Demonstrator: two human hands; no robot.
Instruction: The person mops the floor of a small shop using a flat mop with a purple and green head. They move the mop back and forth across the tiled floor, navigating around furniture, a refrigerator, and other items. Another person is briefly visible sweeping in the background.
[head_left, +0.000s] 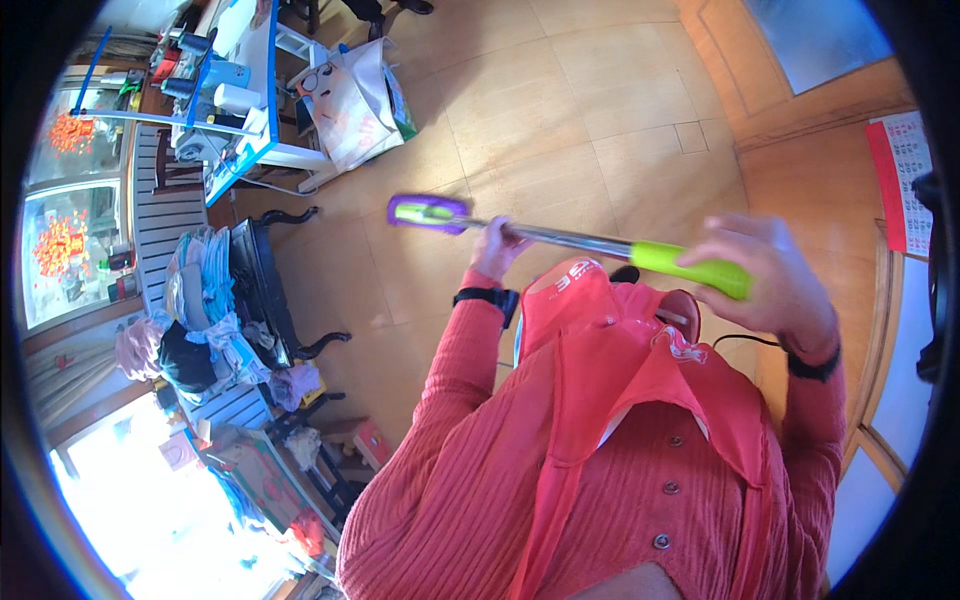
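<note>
A flat mop crosses in front of me, its metal pole (570, 238) slanting from upper left to lower right. My left hand (496, 251) grips the pole close to the head, a dark watch on its wrist. At the pole's other end, my right hand (784, 281) is around the lime-green grip (667, 262), slightly blurred. The mop head (429, 214) has a green plate and a purple fringed pad. It appears over the tiled floor (525, 97); whether it touches the floor I cannot tell. My red apron (630, 360) hangs below the pole.
A sewing machine table (240, 165) with thread cones stands upper left, a large printed bag (352, 112) beside it. Folded clothes (202, 277) are piled at left near a black curved-leg table (262, 292). A wooden door (810, 172) is at right. Another person's shoes (375, 28) show at the top.
</note>
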